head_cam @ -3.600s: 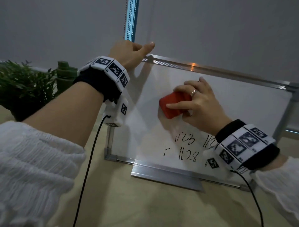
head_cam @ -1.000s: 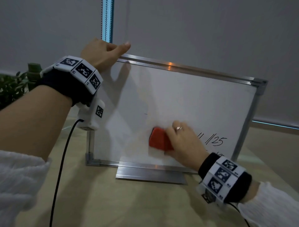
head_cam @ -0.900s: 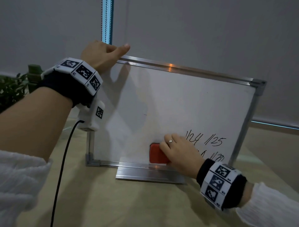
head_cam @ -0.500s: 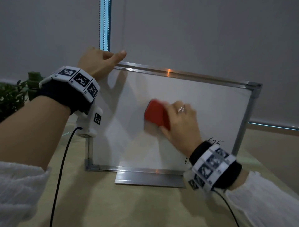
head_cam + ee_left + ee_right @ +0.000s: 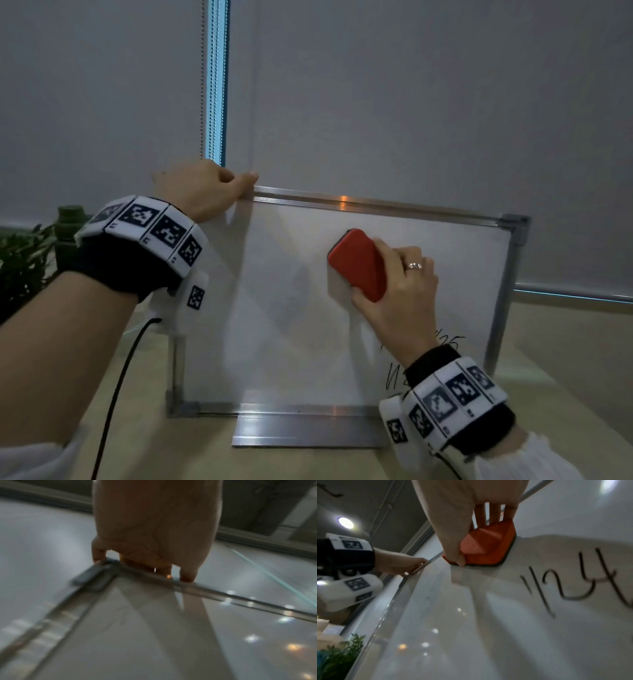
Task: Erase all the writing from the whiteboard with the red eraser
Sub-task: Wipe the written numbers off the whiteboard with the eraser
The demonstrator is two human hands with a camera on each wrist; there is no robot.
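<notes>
Whiteboard (image 5: 291, 308) mid-wipe: my right hand (image 5: 397, 294) grips red eraser (image 5: 358, 263), left hand (image 5: 202, 188) clasps top frame. Next: sweep down to remaining writing (image 5: 570, 582).

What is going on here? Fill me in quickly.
A person is wiping a small whiteboard that stands on a table. The right hand grips the red eraser and presses it flat against the upper middle of the board. The left hand grips the frame at the top left corner, steadying it. Most of the surface is bare, but black writing remains at the lower right, below the eraser, partly hidden by the right wrist.
</notes>
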